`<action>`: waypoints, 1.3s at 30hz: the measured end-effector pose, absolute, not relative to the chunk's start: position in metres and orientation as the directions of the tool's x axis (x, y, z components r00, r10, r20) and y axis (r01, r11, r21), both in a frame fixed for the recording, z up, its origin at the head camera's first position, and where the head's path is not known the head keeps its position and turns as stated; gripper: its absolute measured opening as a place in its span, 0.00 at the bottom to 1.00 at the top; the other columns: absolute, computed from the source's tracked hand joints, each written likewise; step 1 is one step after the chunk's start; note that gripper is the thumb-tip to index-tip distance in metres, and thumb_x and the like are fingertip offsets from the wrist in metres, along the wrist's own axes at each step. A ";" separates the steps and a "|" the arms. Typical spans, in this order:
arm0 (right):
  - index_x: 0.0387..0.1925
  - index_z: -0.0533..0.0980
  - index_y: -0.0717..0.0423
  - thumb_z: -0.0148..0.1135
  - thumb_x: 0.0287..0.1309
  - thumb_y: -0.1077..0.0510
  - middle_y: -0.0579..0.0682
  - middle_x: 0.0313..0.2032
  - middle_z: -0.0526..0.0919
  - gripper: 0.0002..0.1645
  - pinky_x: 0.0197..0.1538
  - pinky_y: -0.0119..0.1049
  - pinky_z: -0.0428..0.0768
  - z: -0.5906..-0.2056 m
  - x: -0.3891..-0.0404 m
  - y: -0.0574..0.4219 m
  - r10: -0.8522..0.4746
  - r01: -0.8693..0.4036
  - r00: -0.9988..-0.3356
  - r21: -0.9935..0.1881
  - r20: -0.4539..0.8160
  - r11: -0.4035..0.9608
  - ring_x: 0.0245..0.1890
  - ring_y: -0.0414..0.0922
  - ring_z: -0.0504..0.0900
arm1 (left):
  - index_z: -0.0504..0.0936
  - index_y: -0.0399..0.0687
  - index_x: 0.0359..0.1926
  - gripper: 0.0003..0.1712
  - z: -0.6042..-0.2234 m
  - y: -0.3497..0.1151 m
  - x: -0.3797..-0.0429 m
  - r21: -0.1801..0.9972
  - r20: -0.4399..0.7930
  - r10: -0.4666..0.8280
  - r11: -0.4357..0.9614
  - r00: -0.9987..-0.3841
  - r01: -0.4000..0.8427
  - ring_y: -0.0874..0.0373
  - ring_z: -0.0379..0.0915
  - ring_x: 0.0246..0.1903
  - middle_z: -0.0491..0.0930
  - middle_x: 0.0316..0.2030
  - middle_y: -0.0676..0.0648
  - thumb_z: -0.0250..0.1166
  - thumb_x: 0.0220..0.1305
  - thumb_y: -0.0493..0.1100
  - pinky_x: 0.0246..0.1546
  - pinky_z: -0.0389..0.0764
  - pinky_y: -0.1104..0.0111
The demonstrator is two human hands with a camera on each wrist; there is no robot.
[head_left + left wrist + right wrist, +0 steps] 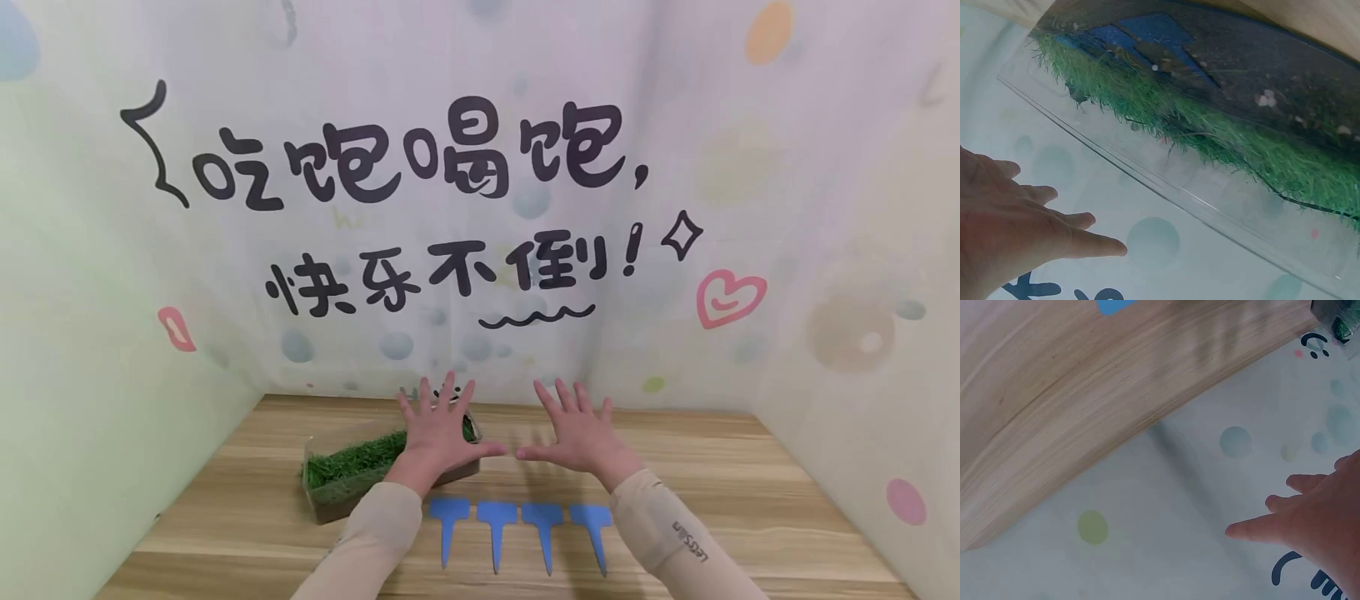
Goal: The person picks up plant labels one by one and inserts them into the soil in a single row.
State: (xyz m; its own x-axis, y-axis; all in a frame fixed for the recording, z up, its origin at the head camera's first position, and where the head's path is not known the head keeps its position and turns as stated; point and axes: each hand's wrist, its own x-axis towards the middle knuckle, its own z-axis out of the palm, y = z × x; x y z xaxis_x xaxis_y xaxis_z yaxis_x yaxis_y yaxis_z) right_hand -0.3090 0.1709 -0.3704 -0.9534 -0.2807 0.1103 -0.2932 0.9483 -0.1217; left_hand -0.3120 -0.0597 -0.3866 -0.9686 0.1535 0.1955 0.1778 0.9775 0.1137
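Partly hidden: grass box behind left hand, splayed wide; right hand likewise spread; sleeves cut off below

Planter stands left; markers (in a row) lie front-right.

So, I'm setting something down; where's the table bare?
The table is bare between the right sleeve and right wall, behind the two rightmost blue tags, and left of the grass box. Crowded: around box and tags.

Wood-grain tabletop; pale printed back wall behind tabletop, black lettering above it; left wall, right wall flanking it
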 end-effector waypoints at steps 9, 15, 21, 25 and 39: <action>0.80 0.47 0.42 0.57 0.48 0.17 0.61 0.78 0.50 0.66 0.67 0.81 0.45 -0.376 -0.311 0.166 -0.283 -0.292 -0.955 -0.130 0.084 0.947 0.78 0.67 0.46 | 0.48 0.69 0.79 0.67 -0.388 -0.069 -0.311 0.126 0.189 0.154 0.976 -0.970 0.179 0.32 0.36 0.78 0.42 0.81 0.48 0.56 0.41 0.89 0.70 0.39 0.28; 0.80 0.47 0.42 0.57 0.52 0.20 0.60 0.78 0.52 0.63 0.68 0.80 0.45 -0.378 -0.310 0.161 -0.285 -0.294 -0.955 -0.131 0.082 0.947 0.78 0.66 0.47 | 0.51 0.68 0.79 0.65 -0.388 -0.074 -0.311 0.145 0.187 0.150 0.973 -0.971 0.178 0.32 0.34 0.78 0.43 0.81 0.49 0.59 0.43 0.87 0.70 0.39 0.27; 0.80 0.47 0.42 0.58 0.53 0.21 0.59 0.78 0.53 0.62 0.68 0.79 0.48 -0.378 -0.308 0.157 -0.286 -0.295 -0.955 -0.135 0.083 0.946 0.78 0.65 0.49 | 0.52 0.68 0.79 0.65 -0.388 -0.079 -0.311 0.144 0.185 0.146 0.974 -0.972 0.174 0.32 0.36 0.78 0.44 0.80 0.49 0.59 0.42 0.87 0.71 0.42 0.29; 0.80 0.47 0.41 0.59 0.53 0.22 0.58 0.78 0.53 0.62 0.69 0.78 0.48 -0.379 -0.308 0.154 -0.292 -0.302 -0.953 -0.142 0.084 0.943 0.77 0.65 0.51 | 0.54 0.66 0.78 0.65 -0.388 -0.081 -0.309 0.144 0.193 0.148 0.974 -0.970 0.178 0.31 0.39 0.77 0.47 0.80 0.48 0.61 0.42 0.86 0.70 0.44 0.29; 0.79 0.50 0.43 0.60 0.55 0.24 0.58 0.76 0.58 0.59 0.70 0.76 0.51 -0.387 -0.308 0.143 -0.307 -0.320 -0.946 -0.146 0.102 0.936 0.77 0.64 0.54 | 0.58 0.66 0.77 0.63 -0.392 -0.089 -0.306 0.125 0.197 0.154 0.976 -0.968 0.180 0.31 0.43 0.76 0.50 0.79 0.47 0.61 0.42 0.85 0.69 0.48 0.28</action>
State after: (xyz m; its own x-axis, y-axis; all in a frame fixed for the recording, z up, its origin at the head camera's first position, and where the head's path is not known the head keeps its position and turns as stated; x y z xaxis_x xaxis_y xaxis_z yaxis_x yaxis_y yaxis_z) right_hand -0.3085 0.1433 -0.3870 -0.9461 -0.3073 0.1022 -0.3198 0.9362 -0.1456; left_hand -0.3061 -0.0892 -0.3923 -0.9683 0.1538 0.1969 0.1803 0.9757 0.1246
